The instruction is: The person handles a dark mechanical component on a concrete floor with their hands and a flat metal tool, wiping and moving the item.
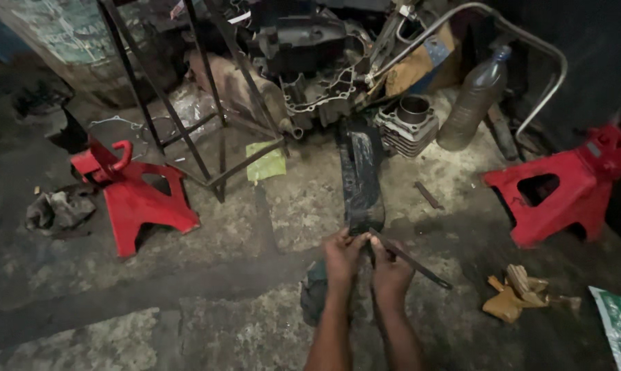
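Grimy concrete floor. Two red jack stands well apart – one left, one right. Long black panel lies on floor between them. Left hand, right hand – both grasping panel's near end; right also holds thin dark rod.

The long black part looks like greasy, slightly glossy metal. Both jack stands are red-painted metal, scuffed. The floor is rough, stained concrete. The bottle is clear, dusty plastic. The cylinder is dull cast metal.
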